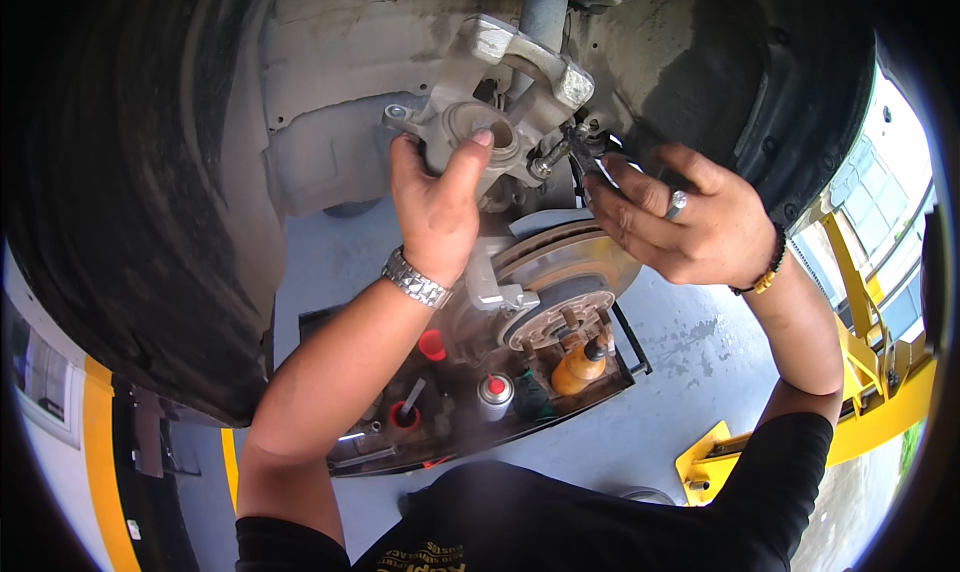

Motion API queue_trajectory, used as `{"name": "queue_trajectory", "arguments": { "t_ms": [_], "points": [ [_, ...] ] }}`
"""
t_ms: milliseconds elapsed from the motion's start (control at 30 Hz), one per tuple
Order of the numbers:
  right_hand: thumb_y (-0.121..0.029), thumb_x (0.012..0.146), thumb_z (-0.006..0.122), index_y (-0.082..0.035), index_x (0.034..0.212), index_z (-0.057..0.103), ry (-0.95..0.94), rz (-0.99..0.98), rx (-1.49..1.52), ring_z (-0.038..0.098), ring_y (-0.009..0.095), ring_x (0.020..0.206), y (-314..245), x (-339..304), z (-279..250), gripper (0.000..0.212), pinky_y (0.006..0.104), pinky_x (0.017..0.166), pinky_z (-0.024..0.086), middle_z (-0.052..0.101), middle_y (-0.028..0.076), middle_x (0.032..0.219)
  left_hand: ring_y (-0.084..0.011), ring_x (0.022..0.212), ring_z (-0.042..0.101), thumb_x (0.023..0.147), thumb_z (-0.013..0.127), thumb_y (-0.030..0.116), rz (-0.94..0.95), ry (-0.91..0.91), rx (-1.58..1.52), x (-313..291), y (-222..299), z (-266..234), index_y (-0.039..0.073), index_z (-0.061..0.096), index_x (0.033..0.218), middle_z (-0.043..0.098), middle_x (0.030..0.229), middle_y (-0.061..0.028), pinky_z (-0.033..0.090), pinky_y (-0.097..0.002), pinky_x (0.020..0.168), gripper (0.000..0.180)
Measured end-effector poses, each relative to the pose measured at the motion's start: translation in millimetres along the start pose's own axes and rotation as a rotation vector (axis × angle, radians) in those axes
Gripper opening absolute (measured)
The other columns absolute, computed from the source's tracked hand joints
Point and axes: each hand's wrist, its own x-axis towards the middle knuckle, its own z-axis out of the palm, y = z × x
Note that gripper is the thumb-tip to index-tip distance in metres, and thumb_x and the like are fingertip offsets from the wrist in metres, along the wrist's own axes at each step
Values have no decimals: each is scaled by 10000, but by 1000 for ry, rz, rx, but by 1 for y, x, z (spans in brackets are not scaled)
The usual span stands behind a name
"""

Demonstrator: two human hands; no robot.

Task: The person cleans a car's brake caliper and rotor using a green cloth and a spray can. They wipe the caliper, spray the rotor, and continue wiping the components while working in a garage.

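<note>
Nearest you, your left hand (pixel 438 207), with a metal watch at the wrist, pinches the brake caliper (pixel 455 102), its thumb pressed at the round bore and its fingers wrapped under the edge. That hold probably serves to carry the weight and keep the casting steady. Your right hand (pixel 700 222), wearing 1 ring, has its fingers bent around the dark, slim piece at the caliper's lower right, beside a pin; its thumb is hidden, so I cannot tell whether it grips.

The caliper is tilted, raised above the brake disc (pixel 590 252) and in front of the strut (pixel 545 17). It is dull grey and dusty-looking, with brighter, chipped-looking silver on its 2 upper ends and a holed ear at its left.

Farther down, beneath the disc and hub, the dark tray (pixel 560 419) holds an orange bottle (pixel 578 370) and a spray can (pixel 495 400) with a red top, apparently put there for easy reach. Off to your right, well apart, stands a yellow metal frame (pixel 870 402).
</note>
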Motion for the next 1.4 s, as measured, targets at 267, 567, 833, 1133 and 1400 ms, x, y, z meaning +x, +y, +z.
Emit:
{"name": "queue_trajectory", "arguments": {
  "t_ms": [267,567,833,1133,1400],
  "points": [
    [-126,748,675,-155,1011,759,5,-52,-81,653,189,1143,-4,-5,-17,277,353,873,487,707,-21,1162,-150,945,587,852,764,198,7,16,62,2,-2,0,-47,526,1104,643,1060,-116,476,-298,870,424],
    [-150,755,676,-148,1038,752,42,31,-33,659,198,1106,-1,-11,-9,293,366,860,489,713,-10,1163,-147,971,578,859,759,220,-42,46,-24,0,3,1,-38,536,1112,637,1079,-115,465,-297,892,425],
    [-158,783,670,-186,1044,755,161,14,-80,662,186,1118,-3,-28,16,276,338,833,491,716,-35,1169,-171,1006,568,878,722,234,-157,91,-130,3,4,4,-39,548,1129,621,1107,-109,449,-315,915,409],
    [-110,765,716,-122,1023,749,327,446,337,686,215,1065,-26,-28,23,261,381,852,520,713,68,1158,-180,1020,557,873,703,226,-202,108,-208,8,-1,-1,-22,551,1110,608,1105,-99,437,-322,935,375],
    [-6,809,689,-50,954,712,577,1232,553,664,283,770,-61,19,49,153,367,687,541,635,118,931,-207,990,631,889,667,268,-119,102,-79,4,-2,2,14,600,1109,639,1090,-93,507,-357,863,343]
  ]
}}
